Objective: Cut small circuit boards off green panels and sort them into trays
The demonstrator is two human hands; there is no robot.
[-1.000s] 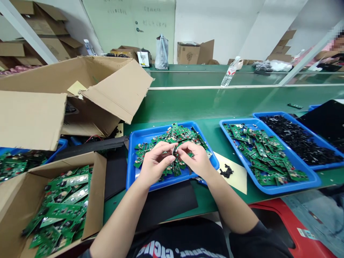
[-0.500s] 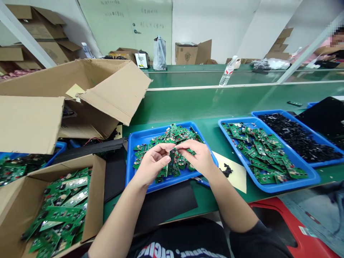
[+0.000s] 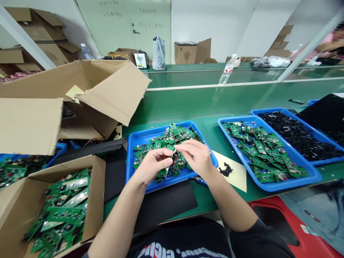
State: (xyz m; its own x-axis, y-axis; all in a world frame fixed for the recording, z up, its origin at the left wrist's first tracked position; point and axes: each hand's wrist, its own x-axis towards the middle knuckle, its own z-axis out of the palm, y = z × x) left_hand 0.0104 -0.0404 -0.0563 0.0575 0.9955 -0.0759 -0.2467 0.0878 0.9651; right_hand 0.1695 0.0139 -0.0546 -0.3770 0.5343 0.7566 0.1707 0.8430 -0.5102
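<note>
My left hand [image 3: 153, 164] is closed, its thumb and fingers pinching a circuit board [image 3: 174, 157] that stands on edge, with a dark part near its top. From the other side my right hand [image 3: 198, 154] comes in, thumb and fingertips pressed together at the board's top end. Whatever small thing sits in those right fingertips is hidden. Both hands are above a blue tray [image 3: 129, 157] heaped with green circuit boards [image 3: 172, 134]. Right of it, a pale yellow sheet [image 3: 240, 179] bears a small pile of black pieces [image 3: 225, 170].
A second blue tray [image 3: 313, 177] of boards stands to the right, beside a blue tray of small black parts [image 3: 298, 134]. At left are a cardboard box [image 3: 96, 197] of boards and a large open carton [image 3: 115, 93]. A water bottle [image 3: 227, 71] stands behind.
The held board has turned between my hands, so its dark part now shows at the top. My right fingers have shifted slightly over it.
</note>
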